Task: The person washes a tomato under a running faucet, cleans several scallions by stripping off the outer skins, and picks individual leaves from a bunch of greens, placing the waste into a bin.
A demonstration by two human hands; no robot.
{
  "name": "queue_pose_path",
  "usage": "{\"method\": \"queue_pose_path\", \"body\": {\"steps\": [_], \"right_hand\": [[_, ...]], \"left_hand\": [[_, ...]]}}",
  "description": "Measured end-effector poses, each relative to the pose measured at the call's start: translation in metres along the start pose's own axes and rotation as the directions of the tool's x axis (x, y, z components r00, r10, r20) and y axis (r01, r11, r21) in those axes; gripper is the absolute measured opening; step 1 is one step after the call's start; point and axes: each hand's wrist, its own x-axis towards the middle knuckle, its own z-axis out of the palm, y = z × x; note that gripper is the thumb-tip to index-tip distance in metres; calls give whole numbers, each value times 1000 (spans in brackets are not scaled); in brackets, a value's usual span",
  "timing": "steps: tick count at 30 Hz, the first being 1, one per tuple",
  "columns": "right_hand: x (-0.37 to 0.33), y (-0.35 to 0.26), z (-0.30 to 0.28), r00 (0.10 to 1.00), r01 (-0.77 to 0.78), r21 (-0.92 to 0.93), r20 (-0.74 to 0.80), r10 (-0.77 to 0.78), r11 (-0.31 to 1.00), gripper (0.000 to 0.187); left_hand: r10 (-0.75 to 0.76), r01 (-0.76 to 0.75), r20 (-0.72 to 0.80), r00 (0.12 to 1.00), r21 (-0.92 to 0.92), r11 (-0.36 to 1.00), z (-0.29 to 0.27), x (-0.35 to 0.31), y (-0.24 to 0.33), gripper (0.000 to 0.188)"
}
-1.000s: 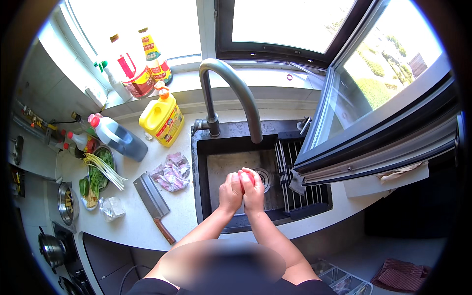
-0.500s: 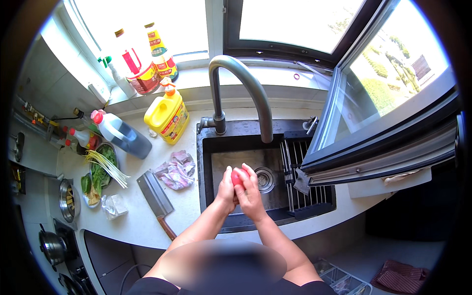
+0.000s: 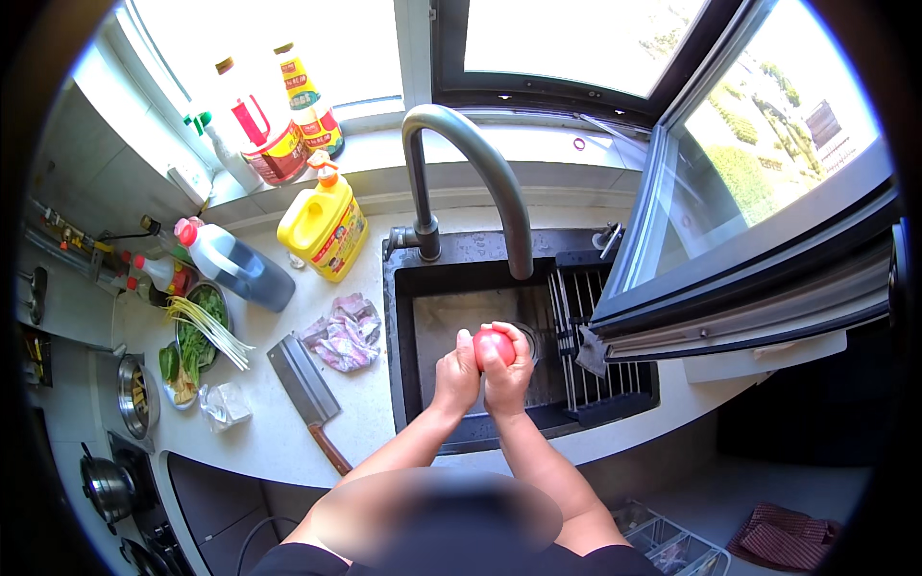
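At far left, a shiny steel pot [image 3: 108,487] is sitting below the counter [image 3: 279,444], its edge fading into the lens's dark rim. A round metal bowl [image 3: 135,396] is holding pale pieces too small to identify. Leafy greens [image 3: 195,338] are lying under thin, pale stalks [image 3: 219,331], which are partly covering them; crumpled, whitish plastic [image 3: 226,407] is resting nearby. A translucent jug [image 3: 252,274] is containing dark liquid. A broad, flat-bladed cleaver [image 3: 303,379] is lying with its wooden handle pointing toward the person, beside a yellow plastic bottle [image 3: 325,230] and a wrinkled, patterned cloth [image 3: 346,331].

Over the black sink [image 3: 471,247], the left hand [image 3: 455,381] is nestling beside a smooth, round red thing [image 3: 494,349]; its fingers are hiding, so its grip cannot be told. The right hand [image 3: 506,386] is curling around that thing, the two hands meeting closely. Below, they are blocking part of the basin. A barred rack [image 3: 618,370] is spanning the sink's right side, partly covered by an open, dark-framed window [image 3: 715,226].
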Motion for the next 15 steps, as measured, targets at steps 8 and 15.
{"method": "queue_pose_path", "body": {"steps": [8, 15], "right_hand": [[8, -1, 1, 933, -343, 115, -75, 352, 932, 26], [6, -18, -14, 879, -347, 129, 389, 274, 929, 40]], "left_hand": [[234, -214, -110, 966, 172, 962, 11, -12, -1, 59], [-409, 511, 307, 859, -491, 705, -16, 2, 10, 64]]}}
